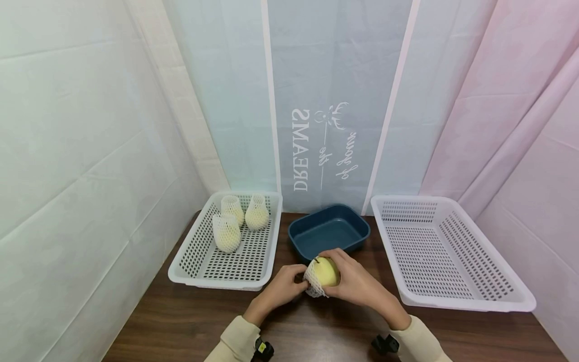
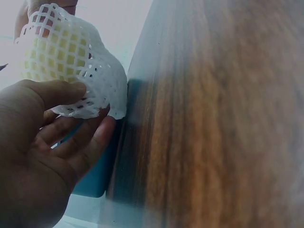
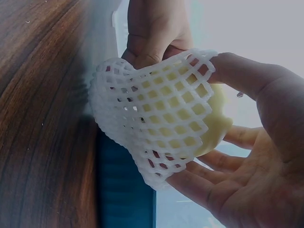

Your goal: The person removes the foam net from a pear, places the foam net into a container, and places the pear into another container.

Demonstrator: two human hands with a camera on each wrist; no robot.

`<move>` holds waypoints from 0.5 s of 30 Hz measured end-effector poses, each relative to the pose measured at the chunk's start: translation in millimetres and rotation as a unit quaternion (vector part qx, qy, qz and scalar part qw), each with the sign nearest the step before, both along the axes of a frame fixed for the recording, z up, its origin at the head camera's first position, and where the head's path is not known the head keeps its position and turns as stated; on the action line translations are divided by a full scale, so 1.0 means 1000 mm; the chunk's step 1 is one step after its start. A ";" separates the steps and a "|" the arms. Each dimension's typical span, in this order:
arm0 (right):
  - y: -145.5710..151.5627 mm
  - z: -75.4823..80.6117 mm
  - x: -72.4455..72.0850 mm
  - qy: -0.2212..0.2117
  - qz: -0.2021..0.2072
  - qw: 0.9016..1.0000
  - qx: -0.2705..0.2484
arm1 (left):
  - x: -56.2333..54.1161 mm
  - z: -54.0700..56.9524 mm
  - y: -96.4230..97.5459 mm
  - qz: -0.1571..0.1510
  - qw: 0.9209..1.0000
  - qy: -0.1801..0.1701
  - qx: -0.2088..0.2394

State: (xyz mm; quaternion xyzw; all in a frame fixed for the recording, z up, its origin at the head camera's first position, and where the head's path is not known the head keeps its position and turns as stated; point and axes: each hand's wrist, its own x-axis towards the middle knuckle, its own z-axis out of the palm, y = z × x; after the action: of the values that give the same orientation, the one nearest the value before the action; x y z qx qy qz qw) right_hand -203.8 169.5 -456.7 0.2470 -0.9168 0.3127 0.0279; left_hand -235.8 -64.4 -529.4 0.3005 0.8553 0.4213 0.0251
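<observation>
A yellow-green pear (image 1: 327, 272) with a dark stem sits partly inside a white foam net sleeve (image 1: 313, 279), held in front of the blue basin. My right hand (image 1: 355, 279) grips the pear from the right, its fingers curved over the top and thumb below. From the left, my left hand (image 1: 283, 286) pinches the net between thumb and fingers. In the right wrist view the net (image 3: 166, 109) covers much of the pear, and one end of the fruit (image 3: 218, 118) is bare. The left wrist view shows my left thumb (image 2: 66, 92) pressing on the net.
At the left stands a white basket (image 1: 181, 275) with 3 net-wrapped pears (image 1: 227, 236) in it. A dark blue basin (image 1: 325, 232) is in the middle. Another white basket (image 1: 466, 303) stands at the right on the brown wooden table (image 1: 181, 327). Curtains hang behind.
</observation>
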 end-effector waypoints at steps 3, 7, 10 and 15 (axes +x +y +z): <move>0.001 0.001 0.000 0.001 0.004 1.000 0.000 | 0.000 0.000 0.000 0.000 1.000 -0.012 0.005; 0.002 0.003 0.000 0.008 0.007 1.000 0.003 | 0.000 0.001 0.000 0.000 1.000 -0.011 0.007; 0.003 0.004 0.000 0.016 0.009 1.000 0.004 | 0.000 0.000 0.001 0.001 1.000 -0.003 0.001; 0.005 0.005 0.000 0.023 0.014 1.000 0.006 | 0.000 0.002 0.001 -0.002 1.000 0.001 -0.006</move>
State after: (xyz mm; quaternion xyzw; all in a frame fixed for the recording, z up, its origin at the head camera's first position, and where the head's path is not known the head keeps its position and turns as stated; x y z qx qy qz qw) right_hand -203.3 174.2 -451.6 0.2666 -0.9142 0.3023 0.0429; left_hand -236.0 -63.6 -527.9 0.3029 0.8572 0.4157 0.0267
